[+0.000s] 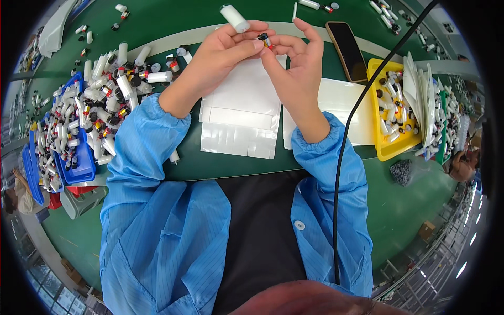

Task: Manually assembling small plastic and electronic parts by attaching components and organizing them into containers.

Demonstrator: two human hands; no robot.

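My left hand (223,52) is closed at the far middle of the table. A white plastic cylinder (234,19) sticks up from its fingers, tilted away. My right hand (298,65) meets it from the other side, thumb and a finger pinching a small black, red and yellow part (265,41). The tip of my left thumb is close against that part; whether it grips it too, I cannot tell. My right index finger is raised, near a thin white strip (295,11). White sheets in clear film (239,137) lie below both hands.
On the left, many white cylinders and small capped parts (123,86) are heaped around a blue tray (84,165). A phone (346,51) lies right of my hands, before a yellow tray (387,153) of parts. A black cable (344,144) crosses in front of my right sleeve.
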